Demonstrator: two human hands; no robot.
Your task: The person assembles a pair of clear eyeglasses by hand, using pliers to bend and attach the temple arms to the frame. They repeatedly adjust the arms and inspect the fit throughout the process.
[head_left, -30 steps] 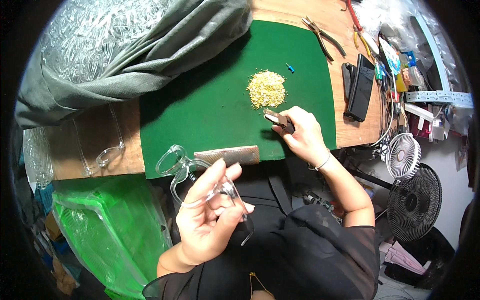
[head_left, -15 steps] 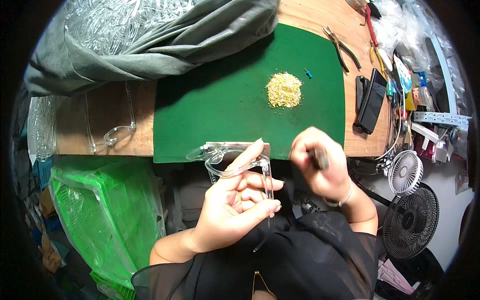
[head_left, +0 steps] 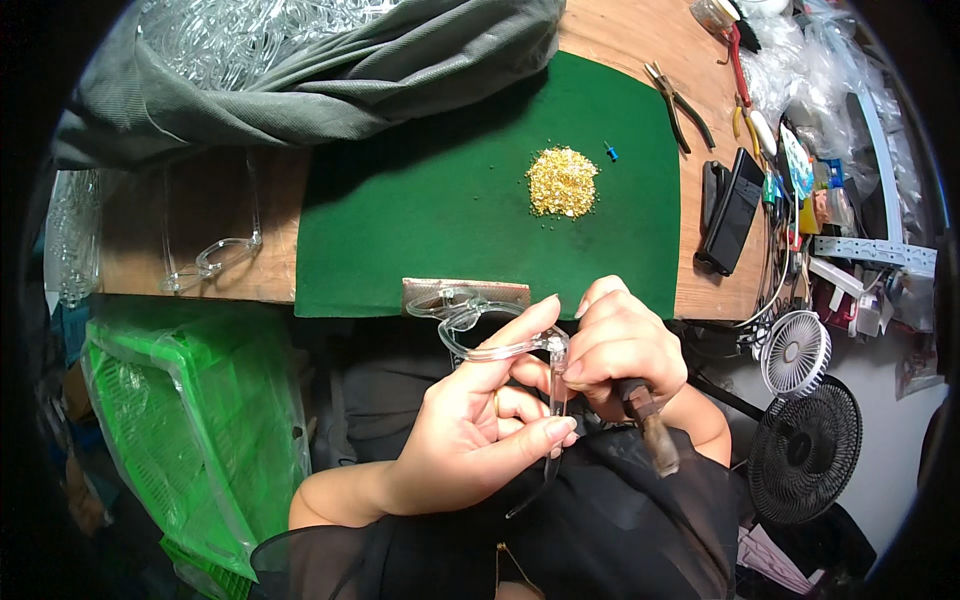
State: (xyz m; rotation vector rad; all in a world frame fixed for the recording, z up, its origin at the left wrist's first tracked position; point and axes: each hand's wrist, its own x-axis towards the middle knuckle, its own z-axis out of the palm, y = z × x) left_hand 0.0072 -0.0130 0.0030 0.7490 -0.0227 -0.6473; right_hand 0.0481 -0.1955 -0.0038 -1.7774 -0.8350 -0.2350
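A second ago the right hand (head_left: 630,345) was over the mat (head_left: 420,220), near the gold pile (head_left: 563,182); now it is beyond the near edge of the surface (head_left: 600,35), just beside the left hand (head_left: 490,425). Its fingers are curled round a tool (head_left: 652,428), whose brownish end points toward the body. The left fingers hold the clear glasses (head_left: 490,354) by one temple, now hanging straighter. The glasses are at the near edge, partly over the pad (head_left: 415,297) in view; I cannot tell whether the right fingertips touch their hinge. The pile is unchanged.
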